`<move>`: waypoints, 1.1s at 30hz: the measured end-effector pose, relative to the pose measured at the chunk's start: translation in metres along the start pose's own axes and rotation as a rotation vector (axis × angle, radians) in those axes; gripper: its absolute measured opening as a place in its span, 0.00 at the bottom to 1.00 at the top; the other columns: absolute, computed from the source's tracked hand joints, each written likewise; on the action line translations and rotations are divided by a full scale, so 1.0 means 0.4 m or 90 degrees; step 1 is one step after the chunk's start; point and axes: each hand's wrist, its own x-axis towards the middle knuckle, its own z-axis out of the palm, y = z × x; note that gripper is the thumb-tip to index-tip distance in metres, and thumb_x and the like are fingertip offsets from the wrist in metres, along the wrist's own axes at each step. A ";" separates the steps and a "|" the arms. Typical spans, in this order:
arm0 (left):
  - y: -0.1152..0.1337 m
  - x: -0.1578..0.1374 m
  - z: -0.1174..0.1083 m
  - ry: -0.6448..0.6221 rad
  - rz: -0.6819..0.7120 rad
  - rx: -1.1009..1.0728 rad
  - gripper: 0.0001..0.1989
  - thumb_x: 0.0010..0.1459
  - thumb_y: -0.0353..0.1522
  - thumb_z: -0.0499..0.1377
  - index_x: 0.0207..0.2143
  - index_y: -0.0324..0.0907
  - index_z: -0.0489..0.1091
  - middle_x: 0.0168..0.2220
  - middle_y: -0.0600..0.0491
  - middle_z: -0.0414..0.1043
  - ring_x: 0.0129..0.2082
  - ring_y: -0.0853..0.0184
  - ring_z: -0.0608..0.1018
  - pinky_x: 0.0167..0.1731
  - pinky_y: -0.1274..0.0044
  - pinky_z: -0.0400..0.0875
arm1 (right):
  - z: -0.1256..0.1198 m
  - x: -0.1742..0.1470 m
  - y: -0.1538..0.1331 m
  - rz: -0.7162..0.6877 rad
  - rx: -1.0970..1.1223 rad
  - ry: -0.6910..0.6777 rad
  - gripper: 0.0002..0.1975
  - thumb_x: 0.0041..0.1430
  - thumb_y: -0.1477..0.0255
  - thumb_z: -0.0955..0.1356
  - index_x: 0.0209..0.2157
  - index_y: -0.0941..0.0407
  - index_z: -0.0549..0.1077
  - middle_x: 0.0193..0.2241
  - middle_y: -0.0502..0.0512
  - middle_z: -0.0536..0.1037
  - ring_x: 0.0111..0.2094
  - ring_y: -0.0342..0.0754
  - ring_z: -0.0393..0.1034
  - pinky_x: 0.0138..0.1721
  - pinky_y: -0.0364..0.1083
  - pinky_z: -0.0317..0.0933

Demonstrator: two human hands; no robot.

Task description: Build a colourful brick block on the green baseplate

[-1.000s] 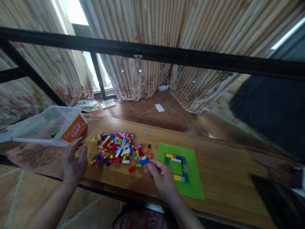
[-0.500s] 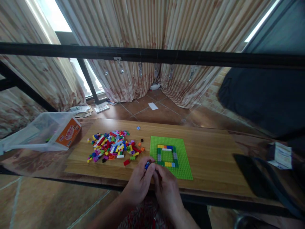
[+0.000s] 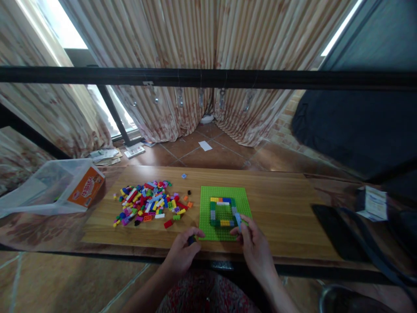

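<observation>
Head camera view shows the person's two hands apart. The right hand [image 3: 256, 246] is closed on a light-blue toy brick [image 3: 238, 221], held out past its fingertips beside a rectangular ring of multicoloured bricks [image 3: 213, 215]; whether they touch cannot be told. The left hand [image 3: 181, 251] grips a small dark-blue brick [image 3: 192, 239] between thumb and fingers. Ahead of and between the hands, the ring stands on a square bright-green studded baseplate [image 3: 241, 201]. Beyond the left hand, a loose multicoloured brick pile [image 3: 153, 202] lies on the brown wooden bench [image 3: 280, 208].
</observation>
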 end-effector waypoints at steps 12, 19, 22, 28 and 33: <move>-0.021 0.022 -0.008 0.005 0.081 0.116 0.08 0.46 0.33 0.55 0.31 0.43 0.71 0.26 0.56 0.65 0.28 0.67 0.66 0.29 0.77 0.59 | 0.032 0.111 0.031 -0.104 -0.499 0.166 0.24 0.66 0.59 0.52 0.34 0.56 0.72 0.26 0.59 0.76 0.26 0.50 0.69 0.28 0.46 0.53; -0.024 0.021 -0.013 -0.016 0.071 0.104 0.10 0.46 0.31 0.54 0.32 0.43 0.71 0.30 0.55 0.67 0.29 0.67 0.67 0.31 0.77 0.61 | 0.049 0.143 0.023 -0.155 -0.634 0.138 0.18 0.66 0.63 0.57 0.36 0.56 0.74 0.23 0.58 0.76 0.27 0.51 0.69 0.30 0.46 0.52; -0.026 0.020 -0.014 -0.023 0.071 0.093 0.10 0.46 0.30 0.54 0.33 0.43 0.71 0.29 0.56 0.66 0.28 0.67 0.66 0.29 0.77 0.60 | 0.051 0.138 0.025 -0.147 -0.654 0.100 0.16 0.65 0.63 0.59 0.38 0.56 0.74 0.23 0.58 0.76 0.27 0.51 0.69 0.31 0.46 0.53; -0.034 0.022 -0.016 -0.033 0.063 0.083 0.10 0.47 0.31 0.55 0.34 0.43 0.71 0.28 0.56 0.65 0.27 0.68 0.65 0.28 0.77 0.59 | 0.055 0.133 0.010 -0.137 -0.708 0.045 0.12 0.62 0.64 0.62 0.34 0.55 0.73 0.24 0.58 0.76 0.27 0.51 0.70 0.27 0.46 0.52; -0.037 0.023 -0.018 -0.044 0.050 0.071 0.11 0.46 0.30 0.55 0.34 0.43 0.70 0.30 0.55 0.67 0.29 0.67 0.67 0.29 0.77 0.59 | 0.058 0.137 -0.004 -0.133 -0.758 0.043 0.14 0.62 0.64 0.61 0.29 0.56 0.72 0.22 0.58 0.75 0.25 0.51 0.71 0.26 0.45 0.49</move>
